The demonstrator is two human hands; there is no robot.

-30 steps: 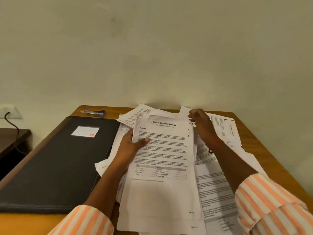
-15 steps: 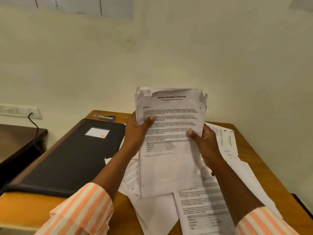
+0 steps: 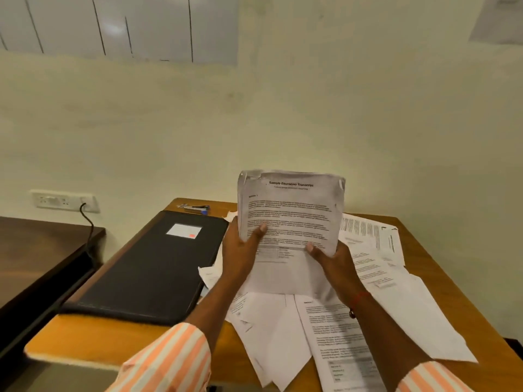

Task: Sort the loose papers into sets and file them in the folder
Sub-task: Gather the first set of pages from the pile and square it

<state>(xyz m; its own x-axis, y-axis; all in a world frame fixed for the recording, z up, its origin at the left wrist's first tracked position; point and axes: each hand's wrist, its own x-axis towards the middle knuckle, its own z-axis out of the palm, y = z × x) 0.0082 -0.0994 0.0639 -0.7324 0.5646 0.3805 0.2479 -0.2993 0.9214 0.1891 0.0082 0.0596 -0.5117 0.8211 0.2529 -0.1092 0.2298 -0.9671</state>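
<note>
Folder: the black folder (image 3: 152,267) lies shut and flat on the table (image 3: 430,267), its white label (image 3: 184,230) facing up.
Held stack: a stack of sheets (image 3: 291,216) is held upright in the air just right of the folder, its top page headed "Sample Education Transcript" and its upper corners curled.
Left hand: the left hand (image 3: 243,250) grips the stack's edge nearest the folder, thumb on the front page, fingers behind.
Right hand: the right hand (image 3: 331,261) grips the edge away from the folder in the same way, thumb low on the page.
Loose papers: more loose papers (image 3: 382,278) lie fanned and overlapping right of the folder, below the held stack.
Other item: a small stapler-like tool (image 3: 195,207) sits just beyond the folder's far edge (too small to be sure what it is).
Step, as I judge it: squaring up one set before filing.
Doing it well: ease both grips slightly, tap the bottom edge on bare table rather than on the scattered sheets, and flatten the curled corners.
Risk: a tight pinch would lock the sheets misaligned; too slack a hold could let the back pages drop among the unsorted ones.
</note>
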